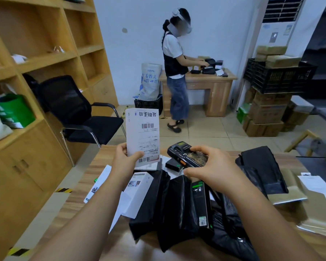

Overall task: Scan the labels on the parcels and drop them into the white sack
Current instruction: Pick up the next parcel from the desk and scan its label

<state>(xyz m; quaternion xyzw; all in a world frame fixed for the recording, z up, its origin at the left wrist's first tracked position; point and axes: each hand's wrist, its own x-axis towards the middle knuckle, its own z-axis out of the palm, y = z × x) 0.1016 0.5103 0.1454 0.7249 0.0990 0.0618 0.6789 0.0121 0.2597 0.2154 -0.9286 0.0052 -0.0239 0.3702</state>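
Two hands are up over the desk (94,187) from where I watch, and I take the black handheld scanner (186,155) as my landmark. Far left of the scanner stands a wooden shelf unit (45,59) with a green bag (17,108) in one bay, and nearer to the scanner, still left of it, a black office chair (79,113) sits on the tiled floor. Just left of the scanner my left hand (126,161) holds a white parcel (143,134) upright, thumb across its front and fingers behind, the grip clamped on its lower end; the parcel's label faces me with a barcode near its middle and another near the thumb. Below and left of the scanner a white box (137,193) lies flat on the desk. My right hand (211,164) curls over the scanner from its right side, the grip clamped on it, the small screen end pointing toward the parcel. Directly below the scanner, black plastic parcels (169,204) lie bunched together, a slim dark box (201,200) with a green label wedged among them. Far behind the scanner a second person (175,72) stands at a smaller wooden table (211,80), with a white sack (151,81) standing in a black crate just left of that table. Right of the scanner another black bag (262,168) lies on the desk, and beyond it tan padded envelopes (290,194). Far right and behind, cardboard boxes (265,113) are stacked under a black crate (279,76).
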